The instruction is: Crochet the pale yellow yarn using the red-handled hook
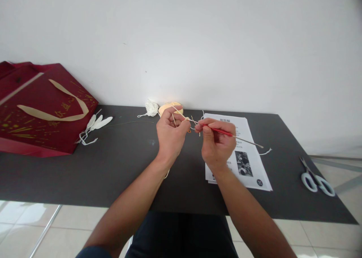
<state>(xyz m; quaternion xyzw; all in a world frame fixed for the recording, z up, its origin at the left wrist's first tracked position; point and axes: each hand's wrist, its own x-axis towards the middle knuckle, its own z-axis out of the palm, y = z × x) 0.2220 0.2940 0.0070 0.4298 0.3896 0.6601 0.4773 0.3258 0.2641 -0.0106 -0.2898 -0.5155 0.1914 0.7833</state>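
Observation:
My right hand (pixel 217 137) grips a crochet hook (pixel 220 131) by its red handle, with its thin metal shaft sticking out to the right. The hook's other tip points left, at the yarn by my left fingers. My left hand (pixel 171 131) pinches a small piece of cream yarn (pixel 187 119), and a strand runs up over its raised finger. Behind this hand sit a yellow ball of yarn (pixel 166 108), partly covered by the fingers, and a white ball of yarn (pixel 151 108). The stitches at the hook tip are too small to make out.
A dark red gift bag (pixel 42 114) stands at the left, with white crocheted pieces (pixel 97 122) beside it. Printed sheets (pixel 240 178) lie under my right hand. Scissors (pixel 313 178) rest near the right edge of the dark table (pixel 121 167). A white wall rises behind.

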